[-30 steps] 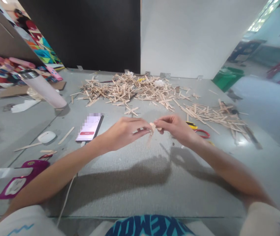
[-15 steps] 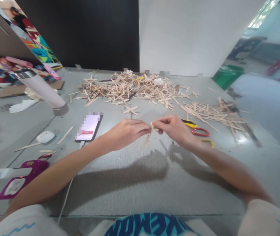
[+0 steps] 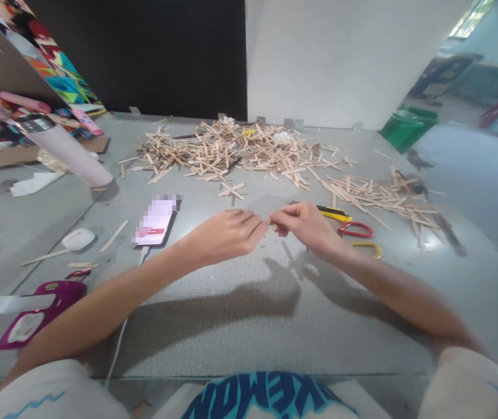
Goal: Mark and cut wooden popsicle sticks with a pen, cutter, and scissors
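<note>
My left hand [image 3: 233, 237] and my right hand [image 3: 299, 224] meet above the middle of the table, fingertips almost touching. Both are closed in a pinch around a small wooden craft stick piece [image 3: 270, 221]. Only a sliver of it shows between the fingertips; the fingers hide the rest. Just beyond the right hand lie a yellow and black cutter [image 3: 338, 215] and scissors with a red and a yellow handle loop [image 3: 357, 230].
A wide heap of wooden craft sticks [image 3: 214, 151] lies at the back, with a looser pile [image 3: 375, 195] on the right. To the left are a phone [image 3: 156, 221] on a cable, a pale bottle [image 3: 69, 151], a white case [image 3: 78, 239] and a purple pouch [image 3: 48, 308].
My left hand has turned, its knuckles rolling over toward the right. The stick length that hung below the fingertips is now out of sight. The view has shifted slightly.
</note>
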Demonstrator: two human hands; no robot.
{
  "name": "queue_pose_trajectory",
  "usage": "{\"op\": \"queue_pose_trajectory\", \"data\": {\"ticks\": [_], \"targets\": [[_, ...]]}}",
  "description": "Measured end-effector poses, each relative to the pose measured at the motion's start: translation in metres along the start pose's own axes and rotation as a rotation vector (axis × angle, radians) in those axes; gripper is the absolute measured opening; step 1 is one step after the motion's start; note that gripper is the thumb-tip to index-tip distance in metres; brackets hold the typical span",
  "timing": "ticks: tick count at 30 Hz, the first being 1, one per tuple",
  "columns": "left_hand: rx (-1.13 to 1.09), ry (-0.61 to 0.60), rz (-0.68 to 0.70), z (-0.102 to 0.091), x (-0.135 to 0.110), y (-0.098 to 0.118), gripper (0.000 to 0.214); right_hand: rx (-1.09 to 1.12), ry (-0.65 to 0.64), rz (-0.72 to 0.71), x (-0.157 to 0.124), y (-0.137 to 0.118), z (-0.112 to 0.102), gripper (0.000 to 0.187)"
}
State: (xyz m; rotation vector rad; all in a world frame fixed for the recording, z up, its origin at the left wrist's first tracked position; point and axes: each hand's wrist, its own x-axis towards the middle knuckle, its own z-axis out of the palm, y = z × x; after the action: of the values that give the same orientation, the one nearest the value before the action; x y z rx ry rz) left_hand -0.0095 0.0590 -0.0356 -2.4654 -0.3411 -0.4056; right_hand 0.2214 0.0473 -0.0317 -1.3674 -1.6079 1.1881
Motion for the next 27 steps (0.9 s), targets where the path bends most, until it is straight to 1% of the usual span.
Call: {"op": "queue_pose_trajectory", "data": {"ticks": [8, 15, 19, 22, 24, 27], "targets": [[0.094, -0.018, 0.019, -0.001, 0.002, 0.002, 0.030, -0.019, -0.008, -0.011, 0.001, 0.003, 0.001, 0.034], [0.064, -0.092, 0.006, 0.006, 0.000, 0.002, 0.028, -0.078, -0.010, -0.043, 0.002, 0.010, 0.000, 0.034], [0.063, -0.069, 0.004, 0.010, -0.001, 0.001, 0.027, -0.114, -0.019, -0.072, 0.001, 0.009, 0.000, 0.034], [0.056, -0.074, -0.007, 0.012, -0.002, -0.004, 0.030, -0.132, -0.064, -0.090, -0.002, 0.007, 0.002, 0.032], [0.023, -0.118, -0.047, 0.011, -0.002, -0.009, 0.030, -0.136, -0.075, -0.100, -0.003, 0.006, 0.003, 0.032], [-0.087, -0.215, -0.208, 0.010, -0.001, -0.014, 0.021, -0.154, -0.026, -0.111, -0.005, 0.004, 0.001, 0.035]]}}
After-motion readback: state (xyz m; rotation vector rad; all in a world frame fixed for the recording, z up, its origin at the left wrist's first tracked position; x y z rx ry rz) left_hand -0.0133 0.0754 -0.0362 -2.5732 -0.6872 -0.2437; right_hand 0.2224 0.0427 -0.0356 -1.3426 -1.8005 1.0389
